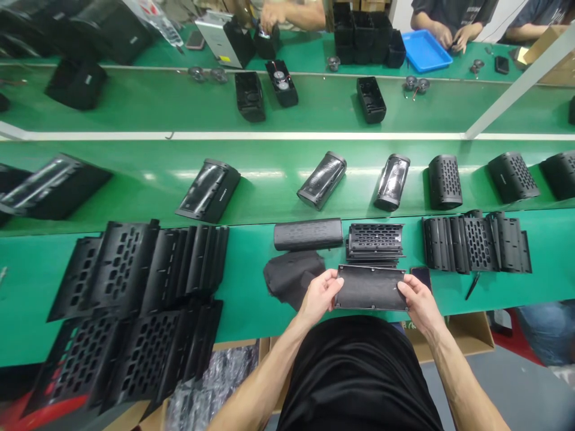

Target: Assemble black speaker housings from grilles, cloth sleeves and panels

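Observation:
Between my hands is a black speaker grille panel (372,288), its inner face up, with small clips along its edges and dark cloth-like lining across it. My left hand (320,294) pinches its left end, thumb on top. The right end is gripped by my right hand (418,299), thumb over the edge. Just beyond lie a crumpled black cloth (291,275), partly behind my left hand, and a long black grille cover (308,234). A small stack of grille panels (375,239) sits directly past the held panel.
Many grille panels (130,263) are piled at left; another row (477,242) stands at right near a black pen (472,286) and a phone (421,278). Several speakers (323,179) rest on the green belt (265,179). Co-workers' hands (274,15) work across the line.

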Motion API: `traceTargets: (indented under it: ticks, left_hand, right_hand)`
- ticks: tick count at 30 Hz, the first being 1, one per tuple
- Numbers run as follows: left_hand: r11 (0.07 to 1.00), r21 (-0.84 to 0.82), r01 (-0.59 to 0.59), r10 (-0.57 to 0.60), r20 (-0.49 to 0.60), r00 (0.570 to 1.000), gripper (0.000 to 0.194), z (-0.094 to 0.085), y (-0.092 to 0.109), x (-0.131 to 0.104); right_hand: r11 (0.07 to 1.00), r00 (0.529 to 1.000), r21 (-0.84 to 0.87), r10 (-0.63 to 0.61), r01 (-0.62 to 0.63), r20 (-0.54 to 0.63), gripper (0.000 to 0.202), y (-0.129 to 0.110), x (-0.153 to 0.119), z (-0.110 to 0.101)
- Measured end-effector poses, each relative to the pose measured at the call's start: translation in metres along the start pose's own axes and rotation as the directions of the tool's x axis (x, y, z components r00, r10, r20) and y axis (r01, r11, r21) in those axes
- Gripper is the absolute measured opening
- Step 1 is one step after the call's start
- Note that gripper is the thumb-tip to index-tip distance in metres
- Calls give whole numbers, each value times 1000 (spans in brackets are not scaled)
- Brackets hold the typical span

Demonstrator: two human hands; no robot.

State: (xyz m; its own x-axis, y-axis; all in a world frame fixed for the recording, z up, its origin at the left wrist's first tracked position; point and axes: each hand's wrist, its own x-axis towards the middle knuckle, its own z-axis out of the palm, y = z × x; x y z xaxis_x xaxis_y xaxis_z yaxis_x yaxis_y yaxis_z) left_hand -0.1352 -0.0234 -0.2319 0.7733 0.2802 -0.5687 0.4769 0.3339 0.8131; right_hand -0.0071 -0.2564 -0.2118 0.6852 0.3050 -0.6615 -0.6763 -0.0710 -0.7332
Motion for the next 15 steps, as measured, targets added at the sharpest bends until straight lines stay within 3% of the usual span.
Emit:
traceTargets:
  ticks: [9,12,15]
  left_hand:
    - [997,-79,-25,28,35,999,52,-3,2,-5]
    - [978,-208,-4,17,57,998,52,-5,9,-9]
    - [930,-354,98,-48,146,988,61,-9,22,-9]
  right_hand:
    - [996,996,-25,-84,84,-3,42,-4,-5,3]
    - [997,997,-29,-76,76,27,42,-12,-9,3]
    - [999,997,-14,-37,38,73,42,-22,-11,3]
